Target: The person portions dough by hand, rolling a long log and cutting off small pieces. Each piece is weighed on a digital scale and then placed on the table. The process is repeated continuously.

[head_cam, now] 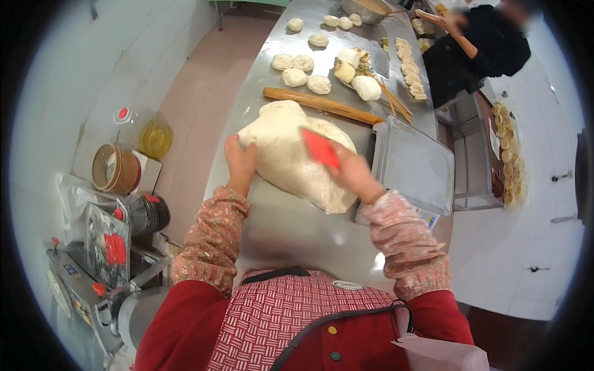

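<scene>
A large mass of pale dough [283, 143] lies on the stainless steel table [274, 227] in front of me. My left hand [240, 156] rests against its left edge, fingers spread on the dough. In my right hand [356, 172] is a red dough scraper [320, 146], blurred and held over the dough's right part. Whether the scraper touches the dough I cannot tell. A wooden rolling pin [325, 104] lies just behind the dough. Beside my right hand stands a scale [427, 215], partly hidden by my sleeve, with a metal tray [415, 162] over it.
Several dough balls [294, 76] sit farther back. Near them are a plate of food with white buns [366, 88], chopsticks [394, 102], a dough strip [409, 67] and a metal bowl [369, 10]. A person in black [482, 41] stands at the far right. An oil jug [155, 137] stands left.
</scene>
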`<state>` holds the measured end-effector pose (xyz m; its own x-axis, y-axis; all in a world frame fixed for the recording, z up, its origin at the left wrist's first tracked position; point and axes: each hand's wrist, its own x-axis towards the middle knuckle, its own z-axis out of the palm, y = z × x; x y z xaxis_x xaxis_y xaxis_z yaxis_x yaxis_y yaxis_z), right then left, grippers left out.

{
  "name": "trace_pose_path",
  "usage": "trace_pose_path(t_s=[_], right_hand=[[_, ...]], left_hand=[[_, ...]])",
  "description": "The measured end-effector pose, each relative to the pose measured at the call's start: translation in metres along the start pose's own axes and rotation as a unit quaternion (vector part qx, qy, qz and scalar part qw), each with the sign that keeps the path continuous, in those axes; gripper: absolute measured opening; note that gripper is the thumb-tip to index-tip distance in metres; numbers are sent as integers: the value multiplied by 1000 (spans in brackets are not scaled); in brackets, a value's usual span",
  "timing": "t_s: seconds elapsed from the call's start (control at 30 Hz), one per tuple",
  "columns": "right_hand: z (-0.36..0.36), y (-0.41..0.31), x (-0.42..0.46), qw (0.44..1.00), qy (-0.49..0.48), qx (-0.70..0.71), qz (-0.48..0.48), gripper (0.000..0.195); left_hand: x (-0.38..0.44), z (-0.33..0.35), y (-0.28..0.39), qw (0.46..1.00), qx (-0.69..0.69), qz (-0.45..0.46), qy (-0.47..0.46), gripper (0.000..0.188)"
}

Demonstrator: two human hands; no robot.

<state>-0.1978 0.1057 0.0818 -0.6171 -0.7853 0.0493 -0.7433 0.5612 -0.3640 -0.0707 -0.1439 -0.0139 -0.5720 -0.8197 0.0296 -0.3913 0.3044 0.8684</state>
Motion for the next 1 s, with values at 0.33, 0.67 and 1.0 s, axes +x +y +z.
trace_pose_path(t_s=[0.33,0.67,1.0], right_hand=[[-20,-44,43,991,36,93,-89,19],[47,-80,146,997,-53,-5,-63,23],[16,-96,133,998,-21,14,-54,22]], left_hand=[[7,16,-12,985,-148,-80,46,62],[8,6,25,984,-133,-112,-23,56],[-146,-72,-10,943,-177,-76,-272,59]])
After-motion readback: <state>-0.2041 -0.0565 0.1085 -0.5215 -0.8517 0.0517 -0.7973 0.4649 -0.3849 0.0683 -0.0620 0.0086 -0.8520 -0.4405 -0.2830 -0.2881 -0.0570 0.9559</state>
